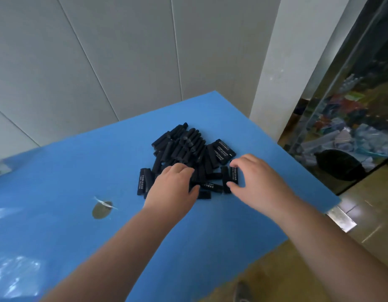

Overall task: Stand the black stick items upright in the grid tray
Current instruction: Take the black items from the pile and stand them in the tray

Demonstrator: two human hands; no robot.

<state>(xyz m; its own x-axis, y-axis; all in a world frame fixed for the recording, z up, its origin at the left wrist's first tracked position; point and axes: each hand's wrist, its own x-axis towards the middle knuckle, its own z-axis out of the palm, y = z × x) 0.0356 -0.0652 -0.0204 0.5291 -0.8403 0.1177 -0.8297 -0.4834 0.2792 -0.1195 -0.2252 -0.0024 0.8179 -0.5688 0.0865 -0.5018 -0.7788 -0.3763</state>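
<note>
The sticks [186, 147] lay in a loose black heap on the far half of the blue table [68, 171], none upright; a few bore small white print on their sides. Two sticks [144, 180] lay side by side at the heap's left edge, and a flatter black pack [223, 150] with white lettering rested against the heap's right side.

The left hand [174, 188] lay palm down on the near left part of the heap, its fingers bent over the sticks and its thumb out to the right against them; whether it gripped any stick could not be told. The right hand [254, 182] hovered at the near right edge of the heap, thumb and forefinger held apart like a wide pincer on either end of a stick [227, 178] lying there, with the tips at or just beside it; contact was too blurred to judge.

On the table's near left lay a round brownish spot [101, 210] with a pale streak across it. Grey wall panels [101, 51] rose behind the table, a white column [287, 73] stood to the right, and beyond it a glass pane [352, 116] showed colourful clutter.
</note>
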